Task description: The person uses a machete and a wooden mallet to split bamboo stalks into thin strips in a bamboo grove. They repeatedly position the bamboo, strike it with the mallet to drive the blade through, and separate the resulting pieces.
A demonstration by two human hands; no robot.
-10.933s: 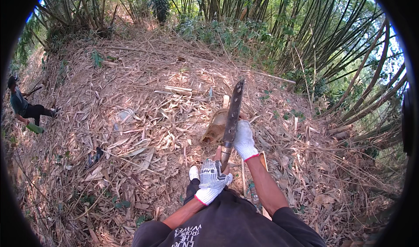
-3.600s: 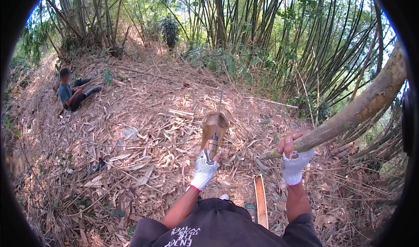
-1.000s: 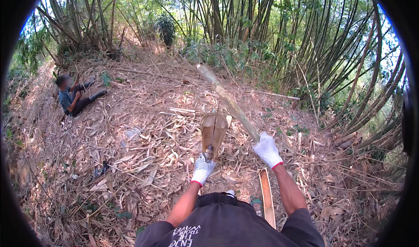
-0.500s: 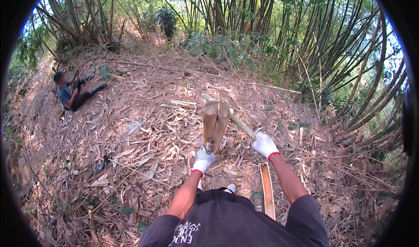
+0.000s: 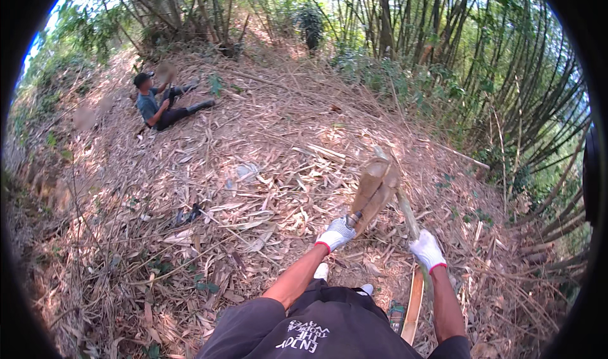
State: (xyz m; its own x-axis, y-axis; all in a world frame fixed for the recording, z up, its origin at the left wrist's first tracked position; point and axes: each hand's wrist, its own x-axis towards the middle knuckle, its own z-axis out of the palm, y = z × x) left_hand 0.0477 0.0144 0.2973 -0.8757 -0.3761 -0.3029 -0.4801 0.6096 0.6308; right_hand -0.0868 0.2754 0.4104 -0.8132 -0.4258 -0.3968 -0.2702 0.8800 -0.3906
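Observation:
In its white dotted glove, my left hand (image 5: 337, 233) is closed round the handle of a knife (image 5: 354, 219). The thin dark blade runs along a thick pale-brown piece of bamboo (image 5: 372, 193); whether it is sunk in a split I cannot tell. My right hand (image 5: 428, 251), in a white glove with a red cuff, grips the near end of a pale wooden stick (image 5: 408, 214). That stick slants away along the right side of the bamboo, and its far end shows past the bamboo's top.
A long split bamboo strip (image 5: 413, 305) lies beside my right forearm, next to a green object (image 5: 396, 314). Cut pieces (image 5: 326, 152) rest farther ahead on dry leaf litter. A person (image 5: 158, 105) sits on the ground far left. Bamboo clumps (image 5: 386, 23) stand behind.
The view has swung left, shifting the scene to the right. My right hand has come nearer me, and the stick now lies more in line with the bamboo. Both grips are kept.

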